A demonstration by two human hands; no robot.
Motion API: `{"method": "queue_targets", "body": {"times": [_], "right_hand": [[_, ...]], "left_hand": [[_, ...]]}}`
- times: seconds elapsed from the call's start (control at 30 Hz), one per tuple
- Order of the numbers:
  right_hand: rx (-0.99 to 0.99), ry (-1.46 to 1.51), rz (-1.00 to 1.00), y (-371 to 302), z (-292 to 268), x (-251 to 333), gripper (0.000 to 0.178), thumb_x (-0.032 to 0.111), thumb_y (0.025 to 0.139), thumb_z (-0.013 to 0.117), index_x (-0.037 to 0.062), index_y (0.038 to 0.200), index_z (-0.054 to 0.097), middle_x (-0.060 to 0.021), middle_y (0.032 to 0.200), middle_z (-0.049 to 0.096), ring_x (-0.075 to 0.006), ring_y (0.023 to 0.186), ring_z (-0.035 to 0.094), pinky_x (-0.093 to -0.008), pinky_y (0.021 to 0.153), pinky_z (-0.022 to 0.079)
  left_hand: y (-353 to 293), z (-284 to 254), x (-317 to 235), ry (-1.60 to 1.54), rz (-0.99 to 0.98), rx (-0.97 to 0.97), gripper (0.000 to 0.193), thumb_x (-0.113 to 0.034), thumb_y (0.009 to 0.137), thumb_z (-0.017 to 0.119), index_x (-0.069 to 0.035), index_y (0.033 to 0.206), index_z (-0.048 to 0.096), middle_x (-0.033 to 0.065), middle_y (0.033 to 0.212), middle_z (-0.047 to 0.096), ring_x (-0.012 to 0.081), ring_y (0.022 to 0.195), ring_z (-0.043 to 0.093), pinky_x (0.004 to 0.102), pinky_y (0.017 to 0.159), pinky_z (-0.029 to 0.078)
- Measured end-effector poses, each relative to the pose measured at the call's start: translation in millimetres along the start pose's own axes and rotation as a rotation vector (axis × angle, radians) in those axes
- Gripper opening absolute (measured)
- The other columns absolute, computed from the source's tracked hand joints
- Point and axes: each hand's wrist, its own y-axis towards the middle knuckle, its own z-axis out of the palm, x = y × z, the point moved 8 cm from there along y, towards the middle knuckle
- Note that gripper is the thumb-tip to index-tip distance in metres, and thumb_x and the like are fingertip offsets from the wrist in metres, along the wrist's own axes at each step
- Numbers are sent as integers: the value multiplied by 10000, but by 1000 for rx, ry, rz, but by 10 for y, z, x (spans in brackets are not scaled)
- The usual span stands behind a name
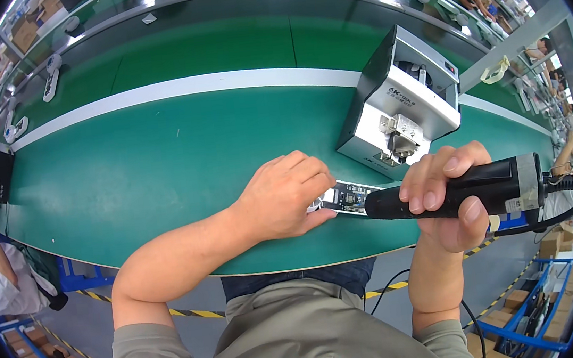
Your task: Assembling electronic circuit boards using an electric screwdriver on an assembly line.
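My left hand (287,194) grips one end of a narrow white device (350,198) with its circuit board exposed, low over the near side of the green bench (160,171). My right hand (447,193) is wrapped round a black electric screwdriver (503,183), fingers on top and thumb below. The screwdriver lies almost level and points left, its front end overlapping the right part of the device. Its tip is hidden, so I cannot tell whether it touches a screw. A cable (570,185) leaves the back of the tool.
Beyond my right hand stands a silver and black screw feeder (391,108). A white rail (220,81) borders the bench's far side, with a green conveyor belt (217,50) behind it. White handheld parts (51,81) lie far left. A person (4,271) sits at the left; others work farther off.
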Motion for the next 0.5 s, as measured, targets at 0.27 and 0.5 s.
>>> {"method": "queue_targets", "body": {"times": [0.27, 0.5], "right_hand": [[125, -58, -13, 8, 86, -86, 320, 278, 849, 564, 46, 1050, 476, -50, 701, 564, -154, 585, 559, -273, 578, 487], [140, -79, 38, 38, 196, -150, 309, 254, 830, 608, 49, 1022, 480, -47, 692, 571, -153, 584, 566, -269, 576, 493]], "left_hand": [[-6, 13, 9, -28, 6, 1, 331, -199, 650, 751, -99, 917, 583, 22, 934, 555, 205, 802, 511, 309, 697, 460], [-3, -8, 45, -28, -43, 36, 324, -168, 632, 767, -100, 901, 600, 9, 937, 590, 193, 792, 544, 288, 687, 469]]}}
